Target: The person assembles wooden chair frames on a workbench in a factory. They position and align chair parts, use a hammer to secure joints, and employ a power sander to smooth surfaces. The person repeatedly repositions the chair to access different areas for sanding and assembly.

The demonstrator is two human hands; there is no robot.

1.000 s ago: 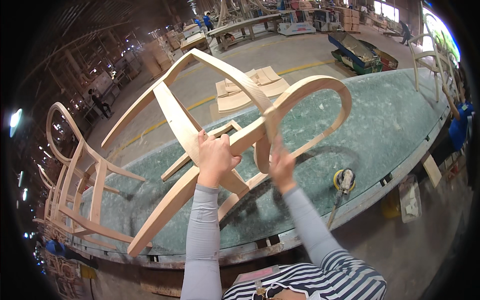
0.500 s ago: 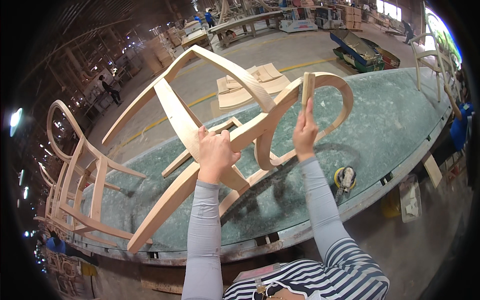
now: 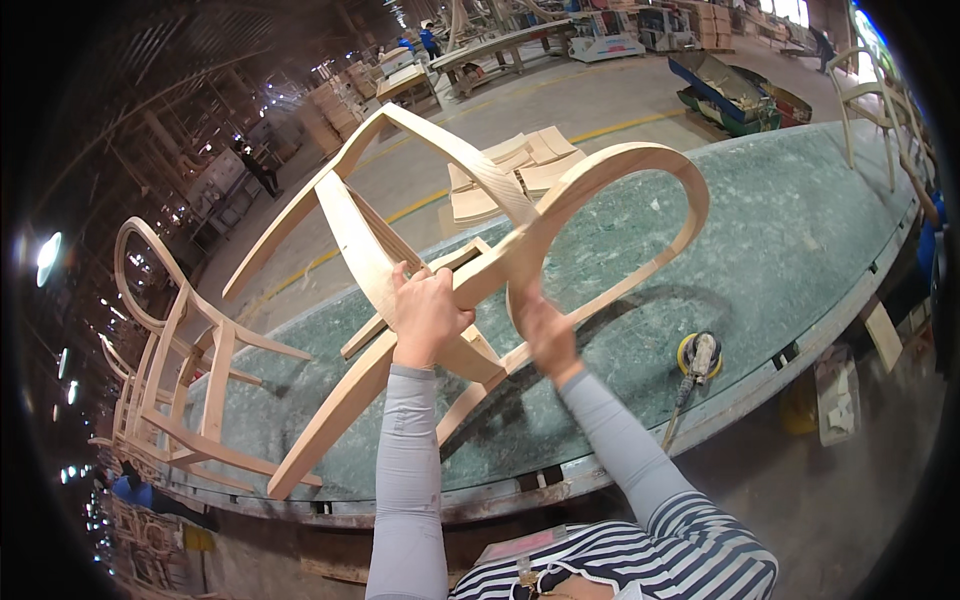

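A pale wooden chair frame [image 3: 350, 240] lies tipped over on the green-topped table [image 3: 790, 220], its curved loop toward the right. My left hand [image 3: 430, 315] is closed around the frame where several of its members meet. Lower on the inner side of the loop, my right hand [image 3: 548, 335] is blurred by motion, close against the wood. Its fingers are partly hidden behind the frame, and the flat wooden block it held a moment before is out of sight. A round-padded power sander [image 3: 700, 358] with a hose rests on the table right of my right hand.
Other wooden chair frames [image 3: 215, 385] stand at the left, with another chair [image 3: 868, 105] at the far right end. Beyond the table's far edge is a stack of curved wooden pieces [image 3: 515, 170]. A blue bin [image 3: 715, 85] stands on the floor.
My right hand has come down and left from beside the top of the loop to its lower inner side, and the block has gone from view. My left hand keeps its grip.
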